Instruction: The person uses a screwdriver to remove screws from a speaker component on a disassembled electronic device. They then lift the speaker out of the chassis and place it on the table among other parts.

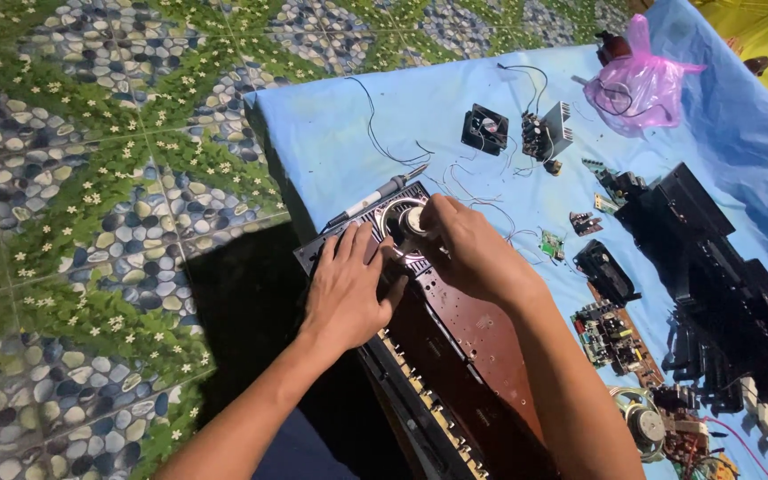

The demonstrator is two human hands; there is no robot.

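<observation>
A long dark panel point(455, 347) with a row of buttons along its near edge lies on the blue table point(331, 124). My left hand point(346, 289) lies flat on the panel's far end, fingers spread. My right hand point(464, 249) is closed around a round silver knob point(412, 220) set in a shiny ring on the panel. A black and silver pen-shaped tool point(375, 197) lies just beyond the panel's end, touching neither hand.
A small black fan point(485, 130), a heat-sink module point(548, 133), loose wires, small circuit boards point(606, 336), a speaker point(640, 425) and a large black chassis point(713, 267) crowd the table's right side. A pink plastic bag point(640, 78) sits at the back. Patterned floor lies left.
</observation>
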